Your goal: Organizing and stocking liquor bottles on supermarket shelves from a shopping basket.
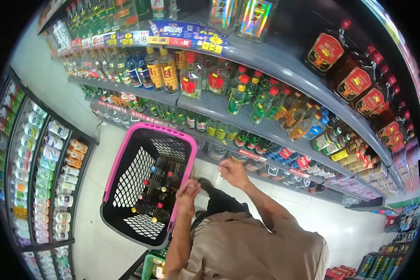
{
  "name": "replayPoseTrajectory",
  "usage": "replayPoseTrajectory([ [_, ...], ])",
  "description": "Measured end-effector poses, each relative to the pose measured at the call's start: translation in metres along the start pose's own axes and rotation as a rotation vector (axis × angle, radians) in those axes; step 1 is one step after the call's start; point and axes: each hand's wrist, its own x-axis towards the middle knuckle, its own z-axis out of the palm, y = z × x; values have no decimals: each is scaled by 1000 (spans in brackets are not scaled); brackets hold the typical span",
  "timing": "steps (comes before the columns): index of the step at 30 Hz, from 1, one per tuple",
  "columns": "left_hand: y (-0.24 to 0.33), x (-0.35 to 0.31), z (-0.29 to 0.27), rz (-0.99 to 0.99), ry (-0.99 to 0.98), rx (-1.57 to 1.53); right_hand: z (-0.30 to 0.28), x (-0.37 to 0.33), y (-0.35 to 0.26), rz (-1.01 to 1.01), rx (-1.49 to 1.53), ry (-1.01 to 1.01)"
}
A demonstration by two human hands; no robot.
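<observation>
Nearest is the person's beige cloth shirt (247, 238), its forearms reaching forward. The left hand (188, 192) is just beside the right long edge of a deep black plastic mesh basket with a bright pink rim (192, 156); its fingers are loosely curled and close together, seemingly around nothing, and whether they touch the rim I cannot tell. The right hand (233, 172) hangs farther right, past that edge, fingers bent toward the thumb, with no object visible between them.

Inside the basket, a cluster of dark-looking bottles with red, yellow and blue caps (153, 185) fills mainly the right and lower part of the floor, caps mostly leftward. They probably knock together easily, so each is best handled slowly, the whole hand round its body, with weight spread toward the bare upper left corner. A steadying palm on the pink rim would help against tipping.

Beyond stands a curved grey metal shelf (209, 99); near its front edge are clear glass bottles with green labels (237, 98), close enough that lifting straight up before drawing outward seems safest.
</observation>
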Motion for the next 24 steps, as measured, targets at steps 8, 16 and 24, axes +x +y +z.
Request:
replayPoseTrajectory([
  [8,7,-12,53,4,-154,229,-107,22,-49,-356,-164,698],
  [16,24,44,179,246,-409,560,-201,84,-106,-404,-483,901],
  [24,4,102,302,572,-489,963,-230,110,-117,-158,-635,700],
])
